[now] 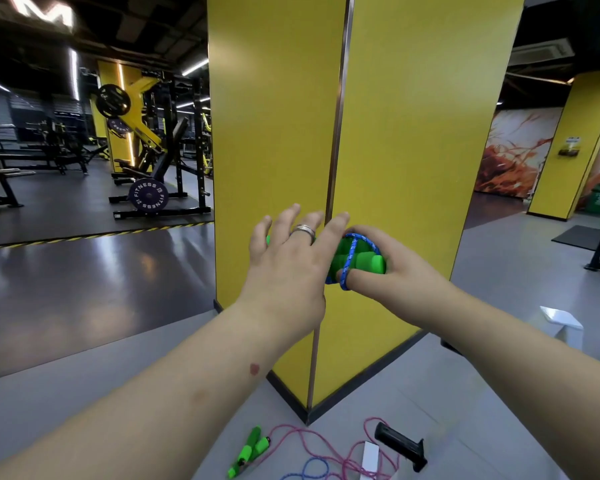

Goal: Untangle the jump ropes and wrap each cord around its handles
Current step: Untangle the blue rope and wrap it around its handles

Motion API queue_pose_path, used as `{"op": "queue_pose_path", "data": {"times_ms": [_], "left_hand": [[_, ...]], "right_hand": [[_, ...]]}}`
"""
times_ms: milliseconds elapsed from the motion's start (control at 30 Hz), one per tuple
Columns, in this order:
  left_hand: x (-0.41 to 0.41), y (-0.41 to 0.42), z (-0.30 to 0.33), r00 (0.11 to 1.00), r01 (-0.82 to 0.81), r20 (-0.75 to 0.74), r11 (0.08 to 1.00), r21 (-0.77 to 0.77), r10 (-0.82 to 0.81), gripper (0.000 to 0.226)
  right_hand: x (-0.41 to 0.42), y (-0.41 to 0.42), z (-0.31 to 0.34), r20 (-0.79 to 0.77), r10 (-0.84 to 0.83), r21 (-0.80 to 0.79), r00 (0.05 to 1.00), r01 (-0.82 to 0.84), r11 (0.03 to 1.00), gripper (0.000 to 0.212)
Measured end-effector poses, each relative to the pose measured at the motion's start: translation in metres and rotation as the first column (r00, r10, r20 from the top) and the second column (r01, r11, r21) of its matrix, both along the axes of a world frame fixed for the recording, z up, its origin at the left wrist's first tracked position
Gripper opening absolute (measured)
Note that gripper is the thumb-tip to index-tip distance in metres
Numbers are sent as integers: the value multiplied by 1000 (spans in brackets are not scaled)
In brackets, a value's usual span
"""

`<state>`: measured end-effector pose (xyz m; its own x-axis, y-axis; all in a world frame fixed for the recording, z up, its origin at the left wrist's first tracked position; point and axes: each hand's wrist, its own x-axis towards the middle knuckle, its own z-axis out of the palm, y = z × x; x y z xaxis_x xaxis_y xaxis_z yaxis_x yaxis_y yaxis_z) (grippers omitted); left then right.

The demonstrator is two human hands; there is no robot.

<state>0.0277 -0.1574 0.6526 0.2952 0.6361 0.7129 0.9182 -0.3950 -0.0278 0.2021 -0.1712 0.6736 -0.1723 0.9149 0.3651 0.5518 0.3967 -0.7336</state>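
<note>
Far left: gym floor, dark and glossy, a black steel rack with a round purple weight plate (148,195) leaning at its foot.

Left hand (284,261): fingers straight and spread, holding nothing in a grip; a smooth metal ring (303,230) on one finger. Fingertips lie against the green handles (359,259), which sit at 3 o'clock from the palm.

Handles: matte foam cylinders, bundled side by side, bound by the blue cord (350,252), braided with pale flecks, looped round and across them.

Right hand (392,271): curled about the bundle, one finger hooked through a cord loop.

Behind both: yellow pillar (406,133), flat panels, metal corner strip.

Floor, 6 o'clock: second rope's green handles (248,452), loose pink cord (326,448), black ribbed grip (400,445).
</note>
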Motion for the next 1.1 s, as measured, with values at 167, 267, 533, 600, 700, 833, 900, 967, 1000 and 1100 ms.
{"op": "queue_pose_path", "data": {"times_ms": [167, 267, 533, 600, 700, 833, 900, 967, 1000, 1100], "left_hand": [[-1, 7, 7, 995, 97, -9, 993, -63, -98, 79], [-5, 4, 4, 944, 222, 306, 922, -317, -122, 72], [6, 4, 0, 491, 743, 869, 548, -383, -58, 49], [7, 3, -4, 347, 861, 938, 393, -323, 12, 56], [5, 3, -9, 207, 942, 976, 254, -219, 75, 61], [2, 12, -21, 106, 949, 952, 256, -183, 286, 60], [9, 16, -31, 69, 965, 916, 205, -161, 395, 61], [21, 24, -44, 1, 978, 866, 180, -105, 499, 52], [28, 30, -51, -29, 978, 837, 188, -88, 546, 47], [57, 53, -82, -79, 972, 743, 219, -92, 664, 36]], "right_hand": [[-3, -10, 7, -59, 101, -8, 993, -102, 995, 46], [5, -9, 13, -38, 29, 62, 999, -27, 998, 48], [-7, -7, -4, -254, 5, 73, 967, 14, 997, 10], [-8, -4, -6, -325, -20, 17, 946, 26, 1000, 11], [-4, 0, -8, -260, -4, -33, 966, -5, 999, 10], [9, 7, -17, -10, -57, 55, 998, 58, 997, 14], [12, 13, -26, 133, -113, 179, 985, 88, 980, 15], [17, 19, -37, 300, -164, 263, 940, 84, 961, 16], [21, 24, -43, 375, -179, 286, 910, 71, 956, 17], [41, 44, -67, 531, -205, 308, 822, 38, 951, 20]]}}
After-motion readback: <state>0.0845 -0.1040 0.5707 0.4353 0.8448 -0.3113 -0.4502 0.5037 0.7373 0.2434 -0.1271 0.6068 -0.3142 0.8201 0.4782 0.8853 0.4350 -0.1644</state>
